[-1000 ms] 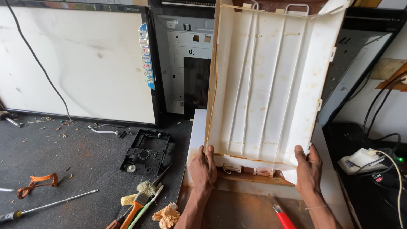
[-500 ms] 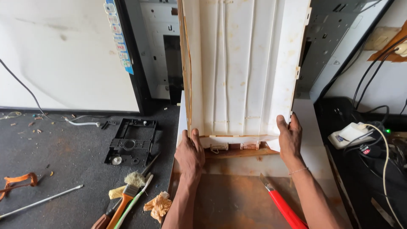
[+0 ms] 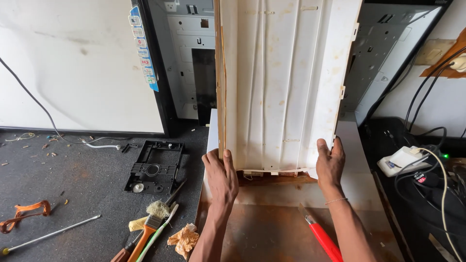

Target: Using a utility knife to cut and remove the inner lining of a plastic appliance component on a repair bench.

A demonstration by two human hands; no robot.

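Observation:
A large white ribbed panel [image 3: 286,82] stands nearly upright in front of me, its lower edge just above a rusty brown metal sheet [image 3: 272,228]. My left hand [image 3: 219,171] grips the panel's lower left corner, fingers wrapped round its brownish side edge. My right hand [image 3: 330,162] grips the lower right corner. Under the panel's bottom edge a ragged strip with bits of brown backing [image 3: 272,173] shows. A red-handled tool [image 3: 320,237] lies on the metal sheet beside my right forearm.
A white screen panel [image 3: 77,68] with a black frame leans at the left. On the dark mat lie a black plastic bracket [image 3: 154,166], a brush [image 3: 150,221], a long screwdriver [image 3: 48,235], an orange strap [image 3: 24,216] and a crumpled rag [image 3: 182,240]. Cables and a white adapter [image 3: 403,160] sit right.
The white panel has been tipped up from a backward lean to nearly upright and now fills more of the view. Both hands have stayed on its lower corners.

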